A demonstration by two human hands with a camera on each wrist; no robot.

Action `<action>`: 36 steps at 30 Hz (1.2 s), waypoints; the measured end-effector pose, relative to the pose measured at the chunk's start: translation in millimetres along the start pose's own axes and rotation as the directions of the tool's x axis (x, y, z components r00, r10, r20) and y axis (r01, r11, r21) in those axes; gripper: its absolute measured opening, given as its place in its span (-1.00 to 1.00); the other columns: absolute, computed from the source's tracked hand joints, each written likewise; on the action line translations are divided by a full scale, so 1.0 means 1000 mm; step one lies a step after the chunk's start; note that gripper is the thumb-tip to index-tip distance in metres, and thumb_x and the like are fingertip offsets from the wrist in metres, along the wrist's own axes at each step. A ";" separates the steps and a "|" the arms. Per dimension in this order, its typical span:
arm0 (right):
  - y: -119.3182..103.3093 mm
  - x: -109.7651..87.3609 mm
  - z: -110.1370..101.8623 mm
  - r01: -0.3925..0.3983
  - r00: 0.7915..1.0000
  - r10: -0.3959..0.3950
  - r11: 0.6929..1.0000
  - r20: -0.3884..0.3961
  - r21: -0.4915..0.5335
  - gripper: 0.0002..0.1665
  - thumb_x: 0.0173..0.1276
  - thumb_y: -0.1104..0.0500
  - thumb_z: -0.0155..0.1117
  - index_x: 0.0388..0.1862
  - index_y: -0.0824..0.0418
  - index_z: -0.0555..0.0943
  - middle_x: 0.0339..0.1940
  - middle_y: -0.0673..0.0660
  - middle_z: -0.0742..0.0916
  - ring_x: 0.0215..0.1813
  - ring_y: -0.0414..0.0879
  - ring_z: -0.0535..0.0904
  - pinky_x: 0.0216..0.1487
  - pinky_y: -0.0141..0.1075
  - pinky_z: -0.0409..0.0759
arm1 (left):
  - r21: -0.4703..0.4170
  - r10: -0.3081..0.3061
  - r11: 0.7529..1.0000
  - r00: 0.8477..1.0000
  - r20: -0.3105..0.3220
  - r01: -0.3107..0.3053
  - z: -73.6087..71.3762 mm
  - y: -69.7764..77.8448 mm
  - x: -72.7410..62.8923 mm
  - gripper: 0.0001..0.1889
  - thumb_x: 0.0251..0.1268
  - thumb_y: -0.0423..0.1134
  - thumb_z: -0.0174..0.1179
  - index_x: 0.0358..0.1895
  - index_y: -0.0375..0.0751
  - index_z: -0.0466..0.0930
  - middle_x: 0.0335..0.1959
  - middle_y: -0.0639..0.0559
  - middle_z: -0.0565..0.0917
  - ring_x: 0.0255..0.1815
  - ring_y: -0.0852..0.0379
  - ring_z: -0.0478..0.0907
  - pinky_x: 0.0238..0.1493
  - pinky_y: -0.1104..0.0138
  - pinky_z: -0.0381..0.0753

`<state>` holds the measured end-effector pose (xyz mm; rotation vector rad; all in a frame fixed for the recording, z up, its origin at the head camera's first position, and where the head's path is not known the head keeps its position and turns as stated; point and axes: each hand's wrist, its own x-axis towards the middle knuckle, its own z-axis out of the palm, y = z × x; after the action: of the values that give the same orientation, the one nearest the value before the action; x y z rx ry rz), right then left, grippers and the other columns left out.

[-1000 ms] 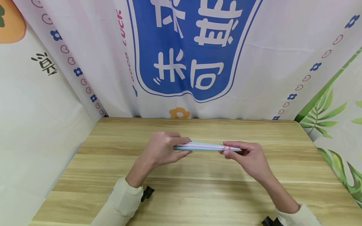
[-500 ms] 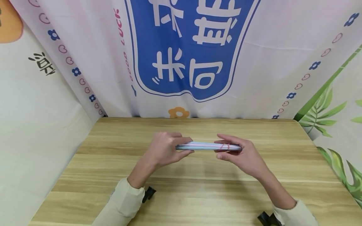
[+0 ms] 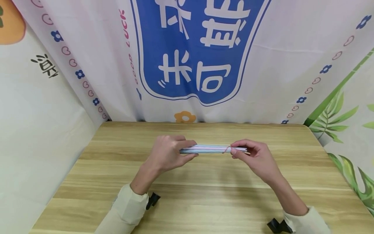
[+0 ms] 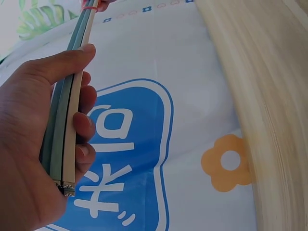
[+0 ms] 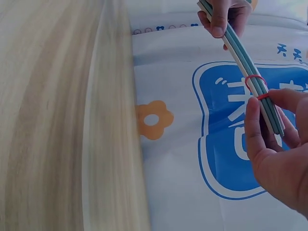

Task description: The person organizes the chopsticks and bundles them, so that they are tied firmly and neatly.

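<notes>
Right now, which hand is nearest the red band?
The right hand: it is at the red band, while the left hand grips the opposite end of the sticks.

The sticks (image 3: 210,149) look smooth and matt, the band (image 5: 263,96) rubbery, the tabletop (image 3: 204,209) wood-grained, the backdrop (image 3: 274,81) creased cloth.

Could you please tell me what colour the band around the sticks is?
The band is red; the right wrist view shows it best.

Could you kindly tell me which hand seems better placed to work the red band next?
Probably the right hand: its grip is at the red band near one end of the sticks, while the left hand grips near the other.
</notes>
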<state>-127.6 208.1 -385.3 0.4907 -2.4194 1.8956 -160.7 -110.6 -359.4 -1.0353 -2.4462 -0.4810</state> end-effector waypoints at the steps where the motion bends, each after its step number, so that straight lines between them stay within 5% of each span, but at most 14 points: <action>1: 0.000 0.000 0.001 -0.007 1.000 0.007 1.000 -0.008 -0.004 -0.76 0.50 0.29 0.43 0.07 0.37 0.76 -0.11 -0.04 0.84 -0.15 -0.11 0.84 -0.06 -0.30 0.81 | 0.002 0.000 1.000 1.000 0.003 0.000 0.000 0.000 0.000 -0.69 0.11 -0.02 0.66 -0.10 -0.01 0.91 -0.39 0.11 0.86 -0.65 0.34 0.46 -0.60 0.55 0.22; 8: -0.001 -0.002 0.003 -0.041 0.999 0.042 0.999 -0.021 0.021 -0.70 0.43 0.32 0.48 0.08 0.45 0.78 -0.17 -0.09 0.90 -0.15 -0.14 0.87 -0.06 -0.30 0.81 | 0.007 0.001 1.000 1.000 -0.006 -0.001 -0.001 0.001 -0.001 -0.70 0.08 -0.04 0.68 -0.12 0.00 0.92 -0.41 0.10 0.86 -0.66 0.33 0.45 -0.61 0.54 0.19; 16: -0.004 -0.001 0.019 -0.092 0.995 0.094 0.994 0.043 -0.062 -0.69 0.35 0.14 0.61 0.03 0.21 0.86 -0.11 0.09 0.91 -0.20 -0.19 0.80 -0.19 -0.31 0.74 | -0.014 0.102 0.995 0.995 0.014 -0.102 0.005 0.008 0.002 -0.74 0.14 0.01 0.64 -0.15 0.06 0.91 -0.46 0.18 0.81 -0.65 0.39 0.38 -0.61 0.57 0.17; 24: -0.006 0.001 0.007 -0.044 0.996 0.048 0.998 0.080 -0.043 -0.61 0.41 0.22 0.54 0.18 0.27 0.75 0.09 0.20 0.85 -0.05 -0.18 0.82 -0.04 -0.30 0.80 | -0.018 0.064 0.998 0.998 0.001 -0.064 0.006 0.007 0.003 -0.70 0.13 0.00 0.65 -0.12 -0.01 0.91 -0.44 0.13 0.84 -0.64 0.34 0.49 -0.60 0.57 0.23; 29: -0.002 0.002 0.000 -0.019 0.996 0.017 1.000 0.092 0.019 -0.77 0.46 0.33 0.45 0.04 0.37 0.69 -0.08 0.12 0.80 -0.15 -0.07 0.83 -0.06 -0.20 0.83 | 0.005 0.061 0.998 0.998 -0.025 -0.061 0.006 0.006 0.002 -0.71 0.11 -0.02 0.66 -0.14 -0.02 0.91 -0.44 0.12 0.84 -0.65 0.33 0.52 -0.61 0.57 0.23; 36: 0.001 0.002 0.006 -0.080 0.995 0.079 0.997 0.062 0.009 -0.76 0.40 0.19 0.56 -0.01 0.24 0.81 -0.19 0.10 0.87 -0.21 -0.08 0.85 -0.08 -0.22 0.82 | 0.029 0.062 0.998 0.998 0.003 -0.062 0.006 0.010 0.002 -0.73 0.14 -0.02 0.64 -0.14 0.01 0.91 -0.45 0.13 0.83 -0.68 0.35 0.45 -0.63 0.57 0.13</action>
<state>-129.0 201.7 -387.3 0.4663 -2.5039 1.9544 -156.3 -100.2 -361.7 -1.0968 -2.4077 -0.4224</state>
